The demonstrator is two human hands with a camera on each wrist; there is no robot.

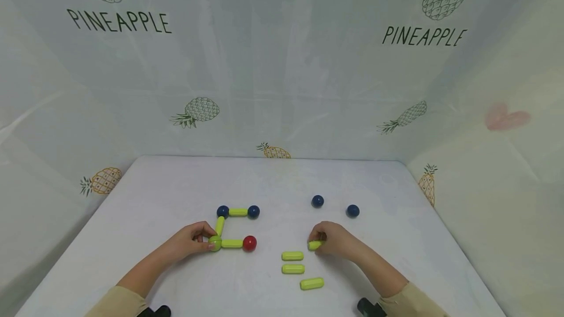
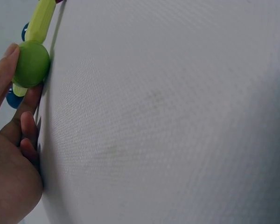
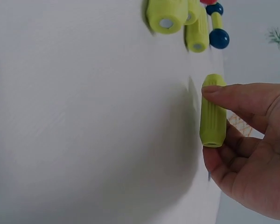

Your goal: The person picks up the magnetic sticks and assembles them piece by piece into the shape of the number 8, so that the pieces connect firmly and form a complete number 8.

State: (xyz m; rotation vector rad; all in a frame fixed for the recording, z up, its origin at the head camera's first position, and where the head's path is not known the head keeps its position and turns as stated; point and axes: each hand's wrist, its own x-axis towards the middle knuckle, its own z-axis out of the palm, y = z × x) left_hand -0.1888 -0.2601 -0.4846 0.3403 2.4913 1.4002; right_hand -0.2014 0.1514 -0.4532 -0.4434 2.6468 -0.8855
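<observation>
A green ball (image 1: 215, 242) joins two lime rods (image 1: 232, 243), well left of a pinched, ribbed lime bar (image 3: 213, 119).

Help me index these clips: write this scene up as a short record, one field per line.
Left hand: left hand pinches the green ball
Right hand: right hand holds a yellow-green rod
Joined shape: from the green ball, one rod runs to a red ball; another runs to a blue ball, then a third to a second blue ball
Loose rods: three, on the table
Loose balls: two blue, beyond the right hand
Backdrop: pale cloth with pineapple prints
</observation>
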